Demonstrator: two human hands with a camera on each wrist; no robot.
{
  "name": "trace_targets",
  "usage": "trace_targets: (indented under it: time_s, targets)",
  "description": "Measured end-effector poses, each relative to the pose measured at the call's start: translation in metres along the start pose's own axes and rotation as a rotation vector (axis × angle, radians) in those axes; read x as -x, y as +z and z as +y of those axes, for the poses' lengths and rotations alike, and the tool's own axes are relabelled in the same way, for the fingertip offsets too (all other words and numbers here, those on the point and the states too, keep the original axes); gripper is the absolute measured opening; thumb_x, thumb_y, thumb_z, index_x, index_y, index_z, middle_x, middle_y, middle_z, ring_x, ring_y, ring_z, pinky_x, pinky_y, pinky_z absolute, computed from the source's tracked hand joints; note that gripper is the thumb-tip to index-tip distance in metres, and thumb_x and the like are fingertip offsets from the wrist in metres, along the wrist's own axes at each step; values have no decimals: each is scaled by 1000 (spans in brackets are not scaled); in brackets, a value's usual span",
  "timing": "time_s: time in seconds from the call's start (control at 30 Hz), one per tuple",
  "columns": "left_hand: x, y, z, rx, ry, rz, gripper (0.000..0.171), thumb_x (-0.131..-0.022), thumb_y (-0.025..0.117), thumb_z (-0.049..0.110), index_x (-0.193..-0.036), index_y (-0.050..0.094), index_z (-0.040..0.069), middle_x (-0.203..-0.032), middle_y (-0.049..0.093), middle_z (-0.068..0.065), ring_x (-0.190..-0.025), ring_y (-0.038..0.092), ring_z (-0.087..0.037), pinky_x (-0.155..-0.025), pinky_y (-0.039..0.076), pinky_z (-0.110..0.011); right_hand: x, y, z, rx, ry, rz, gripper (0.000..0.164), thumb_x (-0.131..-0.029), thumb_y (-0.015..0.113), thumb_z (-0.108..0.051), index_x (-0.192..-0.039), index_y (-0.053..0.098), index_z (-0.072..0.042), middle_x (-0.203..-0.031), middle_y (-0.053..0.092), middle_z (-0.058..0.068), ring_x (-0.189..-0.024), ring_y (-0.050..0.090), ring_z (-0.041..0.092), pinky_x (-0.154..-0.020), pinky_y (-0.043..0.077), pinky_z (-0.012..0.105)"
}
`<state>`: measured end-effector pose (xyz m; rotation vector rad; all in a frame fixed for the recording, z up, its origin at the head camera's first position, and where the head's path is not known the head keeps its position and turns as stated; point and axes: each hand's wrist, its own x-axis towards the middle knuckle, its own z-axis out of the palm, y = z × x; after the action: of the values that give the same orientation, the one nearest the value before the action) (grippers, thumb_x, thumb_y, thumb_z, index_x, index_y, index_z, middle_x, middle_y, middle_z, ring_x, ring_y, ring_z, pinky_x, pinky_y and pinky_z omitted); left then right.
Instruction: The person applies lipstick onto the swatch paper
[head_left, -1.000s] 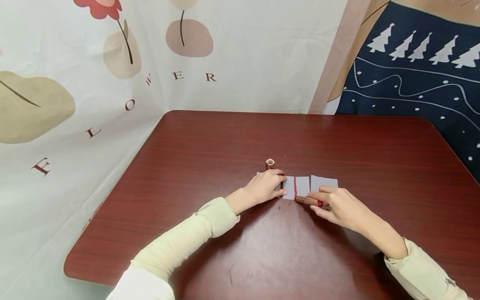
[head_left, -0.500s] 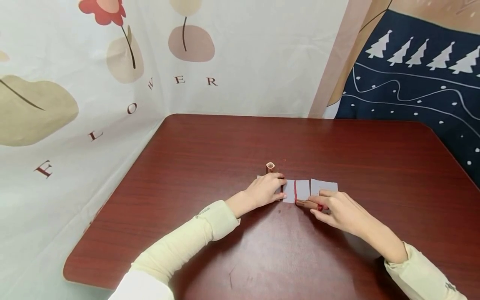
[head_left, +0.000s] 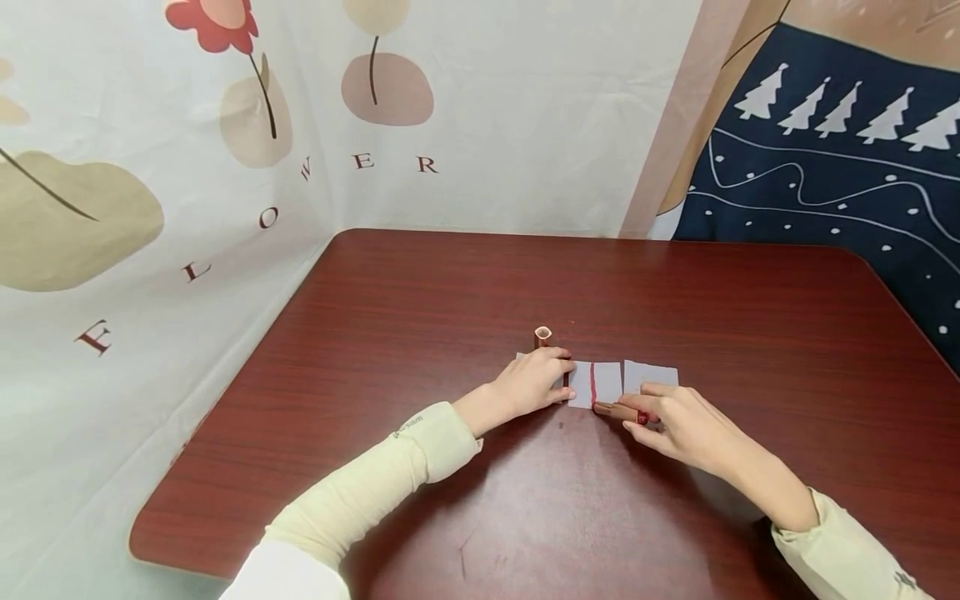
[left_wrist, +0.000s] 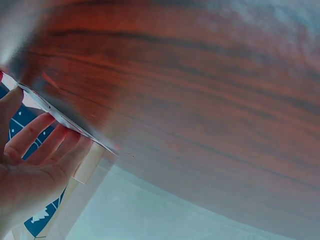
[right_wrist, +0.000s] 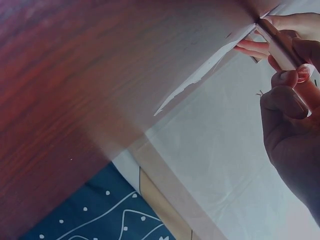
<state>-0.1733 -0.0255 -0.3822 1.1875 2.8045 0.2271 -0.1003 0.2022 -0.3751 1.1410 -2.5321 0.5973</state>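
Pinched in my right hand is a lipstick in a copper-coloured tube with a red end near the fingers. The lipstick's far end points left, at the foot of a red line across a white paper piece. In the right wrist view the tube slants between finger and thumb. My left hand rests with extended fingers on the left part of the paper, partly covering it. Upright behind it stands a hollow copper-coloured lipstick cap, its lower part hidden. The left wrist view shows the left fingers touching the paper's edge.
Another white paper piece lies just right of the marked one, partly behind the right hand. All of it lies on a dark red wooden table. Printed cloths hang behind the table and on its left side.
The head view has shifted slightly, so the scene sits a little lower. Both hands, the lipstick and the red line look nearly unchanged relative to the paper.
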Motion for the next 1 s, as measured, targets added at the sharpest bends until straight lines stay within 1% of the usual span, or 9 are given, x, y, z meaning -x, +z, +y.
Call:
trace_targets:
  time_s: [0.17,0.37,0.53,0.67,0.83,1.0]
  targets:
    - [0,1,-1,-8,2,1,41,-88,64,34,-120,64,10,-129,54,-6,-118,50,-16,-89,45,-30,-1,0,-1,-1,-4,12,18,-72,71,-8,-90,70,-8,-66,42,-11,-51,29,-6,-44,29,12]
    - [0,4,-1,-25,11,6,40,-88,64,35,-119,64,10,-128,54,-5,-117,50,-14,-88,45,-28,1,1,-2,-20,15,-4,19,-71,73,-8,-90,71,-7,-66,42,-11,-50,29,-6,-44,29,11]
    - [0,3,-1,-27,6,3,40,-88,64,35,-120,64,10,-129,54,-5,-118,49,-14,-89,45,-28,1,2,-2,-26,28,-8,20,-71,74,-8,-91,71,-7,-66,43,-12,-50,26,-7,-43,27,11]
    - [0,2,0,-23,0,-1,40,-88,64,35,-120,64,11,-129,54,-5,-118,49,-14,-89,45,-29,1,2,-2,-29,30,-10,20,-72,74,-8,-92,71,-6,-66,43,-11,-50,27,-7,-43,28,11]
    - [0,3,-1,-25,6,5,40,-88,64,35,-120,64,10,-129,54,-5,-118,50,-15,-88,46,-30,2,2,-1,-25,16,-5,20,-71,74,-8,-91,71,-6,-68,44,-11,-51,29,-7,-44,29,11]
    - [0,3,-1,-22,9,8,40,-88,64,35,-120,64,10,-128,54,-5,-118,50,-15,-88,46,-30,1,3,-1,-19,2,-1,19,-71,74,-8,-90,70,-7,-68,44,-12,-51,29,-7,-44,29,10]
